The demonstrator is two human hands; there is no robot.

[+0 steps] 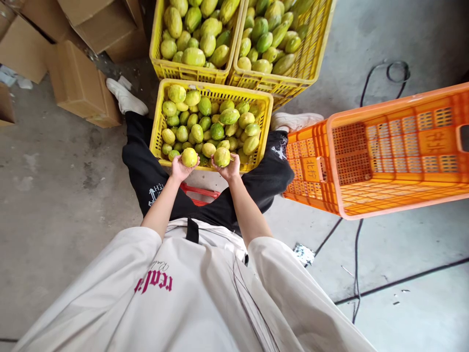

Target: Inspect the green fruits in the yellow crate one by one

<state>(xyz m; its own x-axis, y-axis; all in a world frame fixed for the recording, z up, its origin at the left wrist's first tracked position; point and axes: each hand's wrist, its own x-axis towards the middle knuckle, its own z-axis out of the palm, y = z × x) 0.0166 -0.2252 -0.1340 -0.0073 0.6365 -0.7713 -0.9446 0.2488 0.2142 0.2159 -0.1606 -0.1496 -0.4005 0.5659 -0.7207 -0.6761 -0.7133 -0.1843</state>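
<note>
My left hand [181, 169] is closed around a yellow-green papaya [189, 157], held with its rounded end up. In my right hand [230, 170] is a second papaya [222, 157], yellow with greener patches. Both hands are side by side over the near rim of a yellow plastic crate [266, 124]. Inside that crate lie many papayas [197, 133], from yellow to deep green. The crate stands between my spread legs, and the undersides of the held fruits are hidden by my palms.
Two more yellow crates [229, 73] of papayas stand behind. An orange crate [335, 146] is at the right beside my foot. Cardboard boxes [78, 80] are piled at the left. Black cable [356, 264] runs over the floor, and something red [201, 191] shows between my legs.
</note>
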